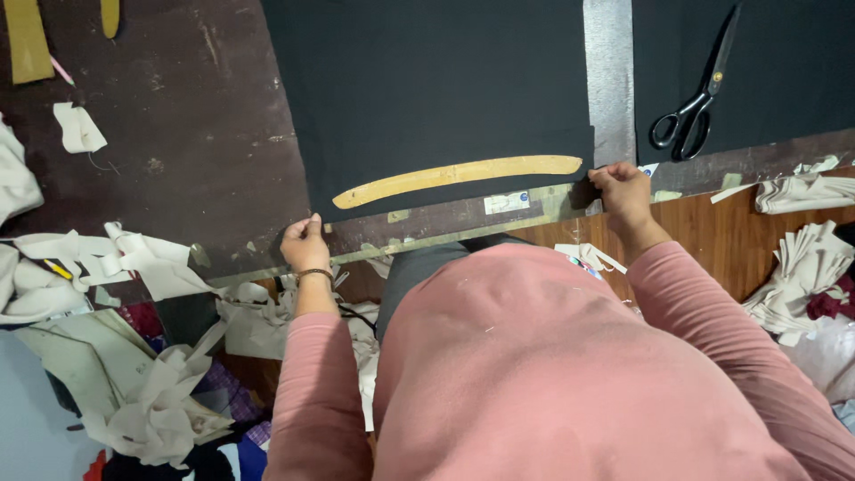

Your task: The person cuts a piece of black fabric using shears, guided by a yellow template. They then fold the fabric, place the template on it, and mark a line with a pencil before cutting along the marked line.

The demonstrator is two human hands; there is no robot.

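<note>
A large black cloth (427, 89) lies spread over a dark wooden table (196, 134). My left hand (305, 243) pinches its near left corner at the table's front edge. At the near right corner my right hand (622, 189) grips the cloth's edge, next to a long metal straightedge (608, 71). A curved yellow wooden ruler (459, 174) rests on the cloth between my hands. Both sleeves are pink, and a dark bracelet sits on my left wrist.
Black scissors (693, 111) lie on more black cloth at the upper right. White fabric scraps (142, 258) litter the left table edge and the floor (712, 232). Folded white pieces (806, 191) pile at the right. Tan pattern strips (27, 40) sit at top left.
</note>
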